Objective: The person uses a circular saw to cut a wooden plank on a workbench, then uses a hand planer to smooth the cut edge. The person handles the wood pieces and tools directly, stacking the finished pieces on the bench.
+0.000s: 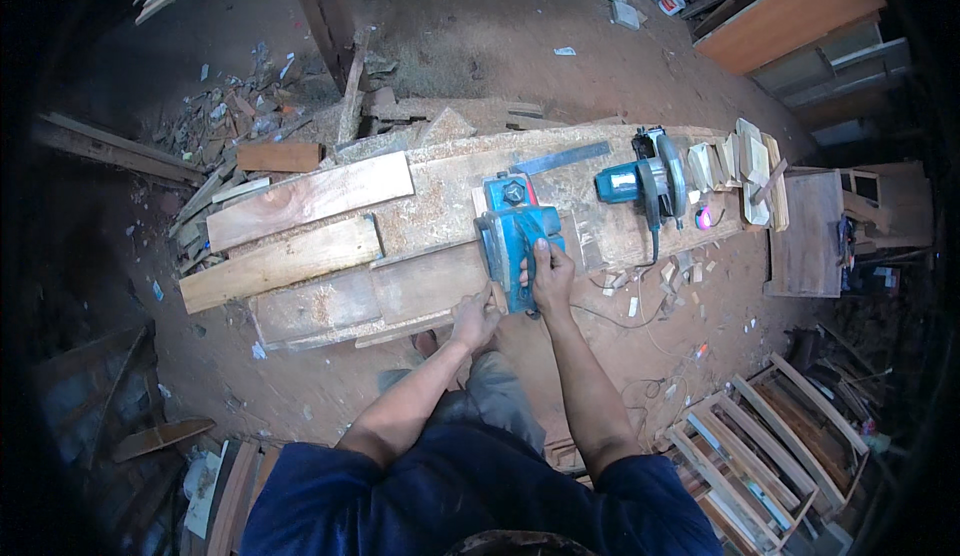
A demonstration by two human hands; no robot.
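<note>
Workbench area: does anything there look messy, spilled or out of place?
Yes. Small wood offcuts lie scattered on the floor below the workbench, near the circular saw. Sawdust coats the bench top around the blue electric planer under the right hand. Broken scraps are heaped behind.

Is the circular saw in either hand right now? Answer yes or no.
No: the circular saw lies untouched on the workbench, while the right hand grips the blue electric planer.

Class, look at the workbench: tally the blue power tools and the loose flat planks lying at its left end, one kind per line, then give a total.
Blue power tools: 2 (electric planer under the right hand, circular saw)
Loose flat planks at left end: 2 (upper plank, lower plank)
Total: 4
</note>
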